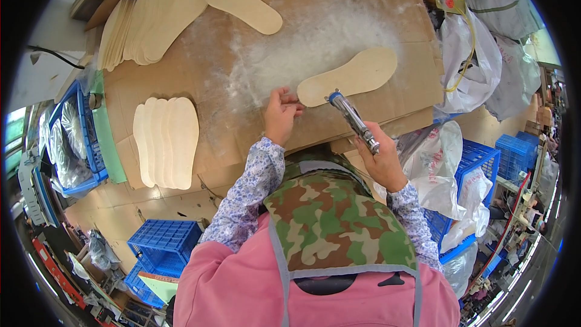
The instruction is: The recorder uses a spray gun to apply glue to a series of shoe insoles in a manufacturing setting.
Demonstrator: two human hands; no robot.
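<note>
A pale beige insole [351, 77] lies flat on the cardboard-covered table in front of me, its narrow end toward my left. My right hand [376, 151] is closed around a shiny silver cylindrical tool [353, 120]. The tool slants up and left, and its small dark pronged tip meets or hovers just over the insole's narrow end. Just left of that end is my left hand [282, 114], fingers apart and slightly bent, holding nothing. Whether its fingertips touch the insole's edge I cannot tell.
Whitish dust covers the cardboard [242, 121]. A fanned pile of insoles [163, 18] lies at the far left, with one insole [245, 3] overlapping its right end. An overlapping row of insoles [165, 143] sits nearer left. Blue crates [163, 242] and plastic bags [469, 54] surround the table.
</note>
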